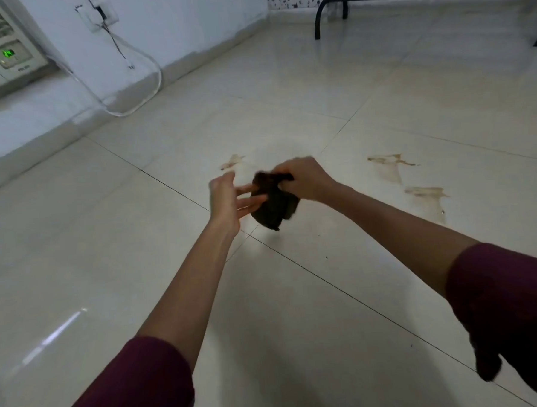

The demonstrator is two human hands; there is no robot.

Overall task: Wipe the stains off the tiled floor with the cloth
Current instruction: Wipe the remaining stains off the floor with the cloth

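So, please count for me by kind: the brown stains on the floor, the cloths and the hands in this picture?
Brown stains: 3
Dark cloth: 1, gripped by the right hand
Hands: 2, the left hand open
Total: 6

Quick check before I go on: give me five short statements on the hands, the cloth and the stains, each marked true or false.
1. The right hand grips the dark cloth. True.
2. The cloth lies flat on the tiled floor. False: it hangs bunched in the air, above the floor.
3. The left hand has its fingers straight, reaching to the cloth. True.
4. All stains are gone. False: brown stains remain, a small stain beyond the hands and larger streaks to the right.
5. The cloth is white. False: it is dark brown or black.
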